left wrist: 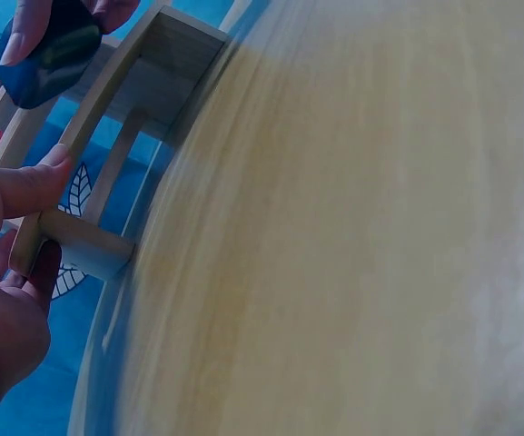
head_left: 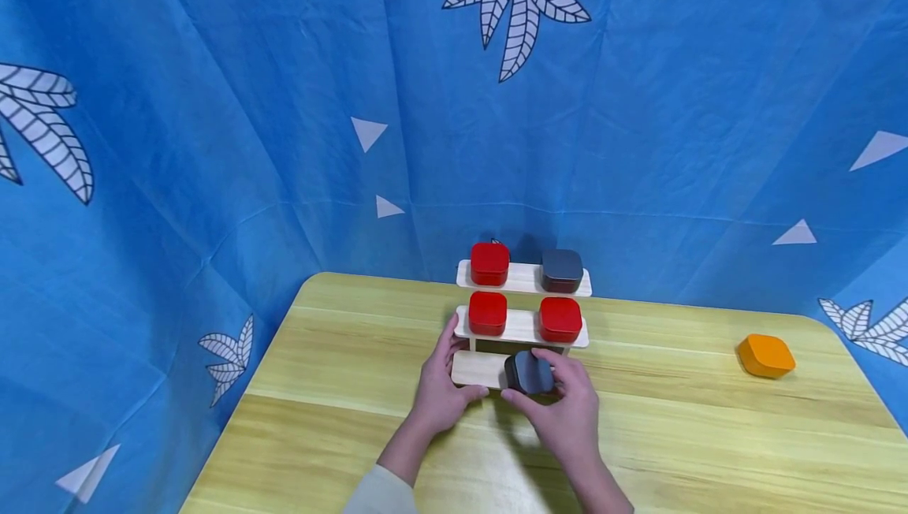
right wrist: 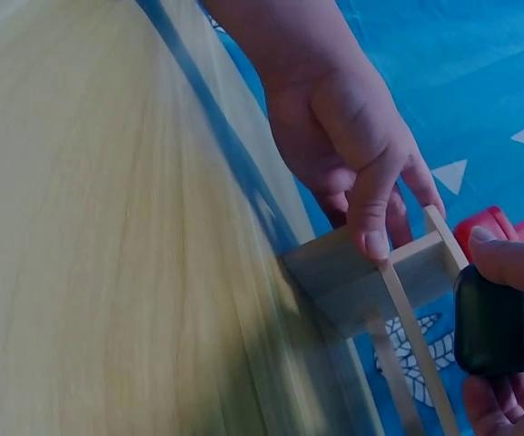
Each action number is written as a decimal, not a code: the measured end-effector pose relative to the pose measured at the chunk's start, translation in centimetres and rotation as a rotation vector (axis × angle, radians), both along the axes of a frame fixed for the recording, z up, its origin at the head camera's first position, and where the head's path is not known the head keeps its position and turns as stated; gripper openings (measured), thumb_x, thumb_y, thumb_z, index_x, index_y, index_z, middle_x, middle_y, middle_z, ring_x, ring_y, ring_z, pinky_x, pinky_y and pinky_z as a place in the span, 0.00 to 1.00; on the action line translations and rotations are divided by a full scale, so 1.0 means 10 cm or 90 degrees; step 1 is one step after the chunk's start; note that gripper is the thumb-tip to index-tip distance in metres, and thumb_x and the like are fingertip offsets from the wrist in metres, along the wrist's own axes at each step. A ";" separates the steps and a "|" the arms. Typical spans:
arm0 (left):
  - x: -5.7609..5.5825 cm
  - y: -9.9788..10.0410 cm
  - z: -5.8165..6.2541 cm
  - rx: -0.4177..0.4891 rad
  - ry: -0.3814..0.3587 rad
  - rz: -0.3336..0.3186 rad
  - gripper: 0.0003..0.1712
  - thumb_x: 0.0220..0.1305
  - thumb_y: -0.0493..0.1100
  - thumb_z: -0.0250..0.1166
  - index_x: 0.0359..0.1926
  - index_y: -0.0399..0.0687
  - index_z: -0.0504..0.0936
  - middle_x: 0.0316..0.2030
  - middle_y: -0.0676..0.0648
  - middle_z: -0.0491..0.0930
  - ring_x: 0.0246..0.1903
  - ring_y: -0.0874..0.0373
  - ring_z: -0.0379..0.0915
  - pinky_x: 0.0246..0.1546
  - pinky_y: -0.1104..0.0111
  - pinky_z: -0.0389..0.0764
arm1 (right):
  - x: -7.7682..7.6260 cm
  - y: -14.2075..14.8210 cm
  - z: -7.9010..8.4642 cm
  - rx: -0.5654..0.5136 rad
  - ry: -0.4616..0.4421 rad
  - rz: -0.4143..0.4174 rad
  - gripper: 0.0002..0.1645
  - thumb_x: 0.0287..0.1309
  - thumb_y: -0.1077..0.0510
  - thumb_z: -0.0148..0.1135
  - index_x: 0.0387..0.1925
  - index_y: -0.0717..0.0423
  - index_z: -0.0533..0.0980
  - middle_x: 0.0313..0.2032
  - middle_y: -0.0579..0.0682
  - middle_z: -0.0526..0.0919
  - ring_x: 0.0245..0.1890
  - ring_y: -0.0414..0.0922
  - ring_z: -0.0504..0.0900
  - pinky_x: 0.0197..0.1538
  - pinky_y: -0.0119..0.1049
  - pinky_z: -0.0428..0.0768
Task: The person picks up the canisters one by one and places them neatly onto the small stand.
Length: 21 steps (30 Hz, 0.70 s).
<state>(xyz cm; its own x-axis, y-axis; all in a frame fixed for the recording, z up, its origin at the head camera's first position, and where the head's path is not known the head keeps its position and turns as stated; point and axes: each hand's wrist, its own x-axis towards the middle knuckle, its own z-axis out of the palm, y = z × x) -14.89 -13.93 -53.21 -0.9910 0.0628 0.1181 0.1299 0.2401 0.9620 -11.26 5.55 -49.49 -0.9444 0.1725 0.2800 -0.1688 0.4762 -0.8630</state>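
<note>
A light wooden rack (head_left: 477, 370) with three step-like tiers stands at the table's back edge. My left hand (head_left: 440, 392) grips the left end of its lowest tier, thumb on the front edge, as the left wrist view also shows. Between thumb and fingers, my right hand (head_left: 570, 411) holds a dark rounded-square block (head_left: 532, 374), tilted, at the right part of that tier. In the right wrist view the dark block (right wrist: 493, 322) appears apart from the tier's edge. Two red blocks (head_left: 487, 313) sit on the middle tier. The top tier bears a red block (head_left: 489, 263) and another dark block (head_left: 562, 270).
An orange block (head_left: 767, 356) of similar shape lies on the wooden table (head_left: 674, 419), well to the right. Right behind the rack, a blue cloth (head_left: 496, 143) with leaf prints hangs along the table's back edge and down its left side.
</note>
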 end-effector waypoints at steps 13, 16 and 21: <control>0.01 0.00 0.01 0.014 -0.002 0.002 0.74 0.42 0.25 0.79 0.77 0.80 0.47 0.67 0.55 0.66 0.64 0.57 0.65 0.59 0.69 0.73 | -0.02 -0.08 -0.05 -0.024 0.043 0.015 0.43 0.26 0.58 0.90 0.53 0.48 0.82 0.47 0.49 0.79 0.43 0.47 0.77 0.39 0.41 0.85; 0.01 0.00 0.01 0.013 0.000 0.000 0.73 0.42 0.25 0.79 0.77 0.79 0.47 0.67 0.55 0.65 0.64 0.57 0.65 0.59 0.69 0.73 | -0.03 -0.11 -0.05 -0.027 0.038 0.015 0.43 0.27 0.59 0.90 0.53 0.49 0.82 0.48 0.49 0.79 0.45 0.47 0.76 0.40 0.42 0.85; 0.01 0.00 0.02 0.005 -0.001 -0.001 0.73 0.43 0.26 0.79 0.77 0.79 0.47 0.67 0.54 0.65 0.64 0.57 0.65 0.62 0.68 0.70 | -0.04 -0.16 -0.05 -0.038 0.024 0.024 0.41 0.31 0.58 0.88 0.54 0.47 0.81 0.49 0.48 0.77 0.47 0.45 0.75 0.41 0.42 0.85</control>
